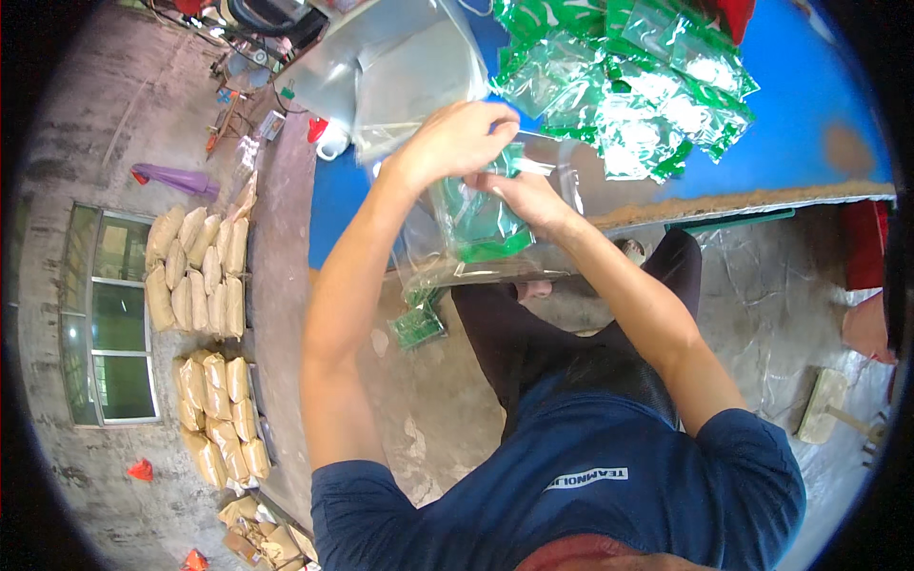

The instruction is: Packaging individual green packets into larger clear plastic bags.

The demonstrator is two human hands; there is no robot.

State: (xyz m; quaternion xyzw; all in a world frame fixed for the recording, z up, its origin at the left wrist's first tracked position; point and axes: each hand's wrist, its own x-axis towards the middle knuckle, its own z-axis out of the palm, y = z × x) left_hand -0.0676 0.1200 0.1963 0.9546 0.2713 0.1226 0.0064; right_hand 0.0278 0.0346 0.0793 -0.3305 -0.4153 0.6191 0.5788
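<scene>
My left hand (455,139) is above the table's near edge, fingers curled in toward the palm. What it holds, if anything, is hidden. Just below and to its right, my right hand (526,198) has its thumb and fingers closed at the top of a clear plastic packet (486,224) with green print. That packet hangs over the near edge, over a larger sheet of clear plastic film. A small white strip (533,166) shows beside the right fingers. Farther right lies a heap of shiny green-and-clear packets (624,95). A stack of clear plastic bags (419,81) lies beyond my left hand.
The blue table (800,124) has a worn near edge. A white-and-red bottle (331,139) stands at its left. Several green packets (417,322) lie on the floor by my legs. Full brown sacks (195,271) are piled along the left wall. A wooden-headed mallet (824,407) lies at right.
</scene>
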